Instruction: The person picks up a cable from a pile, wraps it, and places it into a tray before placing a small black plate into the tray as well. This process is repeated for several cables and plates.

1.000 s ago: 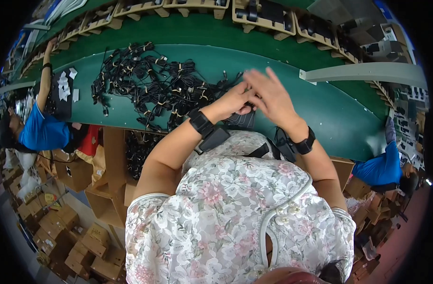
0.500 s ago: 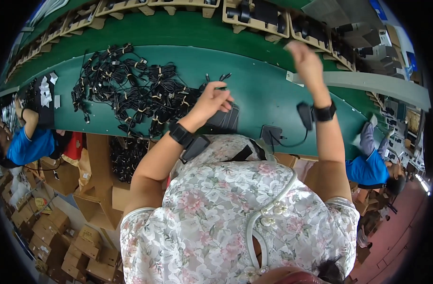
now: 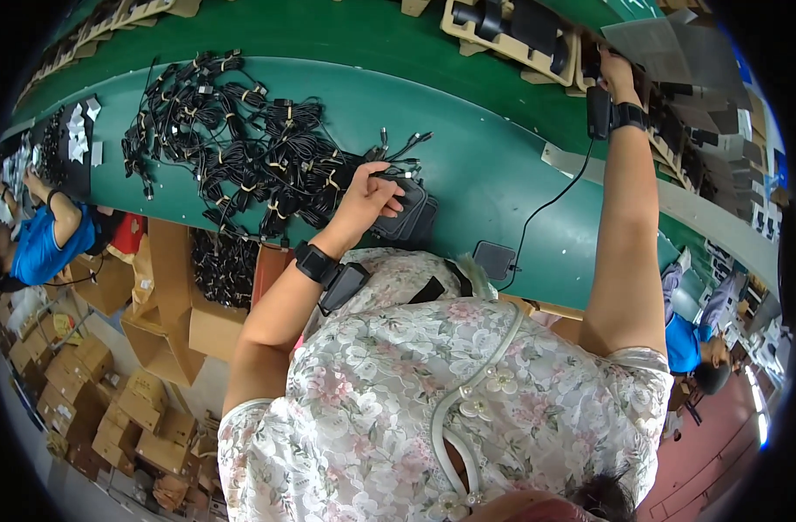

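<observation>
My left hand (image 3: 367,205) hovers with loosely curled, parted fingers and nothing visible in them. It is over a stack of flat black cases (image 3: 412,211) and beside a large pile of bundled black cables (image 3: 254,157). Several cable plugs (image 3: 405,141) stick out just beyond its fingers. My right arm stretches far to the right, and my right hand (image 3: 617,71) is at the end of a beige moulded tray (image 3: 586,73) with dark parts in it. Its fingertips are partly hidden among those parts, so any hold on one is unclear.
On the green table (image 3: 467,165), a black square device (image 3: 495,259) is wired to the box on my right wrist. A grey metal bar (image 3: 719,226) crosses at the right. Co-workers in blue sit at both sides. Cartons (image 3: 141,409) are stacked at lower left.
My right hand has moved right and farther away, from above the table's far edge to the tray. My left hand has shifted slightly left and nearer. The view has turned a little.
</observation>
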A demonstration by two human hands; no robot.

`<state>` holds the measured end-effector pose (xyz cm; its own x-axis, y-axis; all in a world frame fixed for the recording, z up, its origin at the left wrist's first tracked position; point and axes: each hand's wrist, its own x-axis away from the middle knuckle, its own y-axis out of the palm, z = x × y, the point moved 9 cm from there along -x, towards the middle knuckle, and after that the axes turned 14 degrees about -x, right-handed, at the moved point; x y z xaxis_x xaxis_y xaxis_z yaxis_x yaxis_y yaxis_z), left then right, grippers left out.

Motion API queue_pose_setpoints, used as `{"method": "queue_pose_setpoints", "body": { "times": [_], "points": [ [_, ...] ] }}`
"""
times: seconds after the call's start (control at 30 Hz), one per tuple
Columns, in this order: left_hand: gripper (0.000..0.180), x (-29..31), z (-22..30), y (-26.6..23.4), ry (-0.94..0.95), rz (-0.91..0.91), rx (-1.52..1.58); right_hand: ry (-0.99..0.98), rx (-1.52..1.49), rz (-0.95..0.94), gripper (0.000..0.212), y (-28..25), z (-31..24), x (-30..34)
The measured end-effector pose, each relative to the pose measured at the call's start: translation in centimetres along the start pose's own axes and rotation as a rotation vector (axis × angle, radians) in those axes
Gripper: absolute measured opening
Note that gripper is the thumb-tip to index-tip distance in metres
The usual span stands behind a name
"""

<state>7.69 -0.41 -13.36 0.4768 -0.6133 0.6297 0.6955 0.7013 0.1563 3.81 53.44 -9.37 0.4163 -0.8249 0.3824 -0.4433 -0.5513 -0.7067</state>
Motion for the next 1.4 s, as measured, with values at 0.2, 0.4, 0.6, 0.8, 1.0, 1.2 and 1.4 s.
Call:
{"method": "queue_pose_setpoints", "body": {
  "times": [0.2,0.4,0.6,0.8,1.0,1.2,1.4],
  "points": [
    [0.034,-0.1,-0.4,-0.9,0.031,0.079,0.104,-0.912,0.544,0.496,0.030,2.7,-1.8,-2.9],
    [0.032,1.0,-0.3,-3.8,0.098,0.222,-0.058,-0.670,0.363,0.376,0.050,1.5,-1.8,-3.7],
    [0.038,2.2,-1.3,-2.7,0.214,0.194,-0.619,-0.577,0.345,0.355,0.051,0.4,-2.7,-0.8],
    [0.065,2.3,1.2,0.3,0.404,0.322,-1.294,-0.618,0.508,0.295,0.040,1.7,-4.4,0.2],
    [0.074,-0.5,0.8,0.4,0.209,0.274,-1.636,-1.075,0.343,0.335,0.023,6.0,-7.8,15.5],
    [0.059,-2.5,-0.3,-0.9,0.325,0.319,-1.535,-1.318,0.006,-0.530,0.027,20.4,-5.5,37.7],
    [0.045,-1.9,1.3,-0.6,0.499,0.164,-1.386,-1.192,0.301,-0.570,0.030,23.5,-1.0,39.6]
  ]
}}
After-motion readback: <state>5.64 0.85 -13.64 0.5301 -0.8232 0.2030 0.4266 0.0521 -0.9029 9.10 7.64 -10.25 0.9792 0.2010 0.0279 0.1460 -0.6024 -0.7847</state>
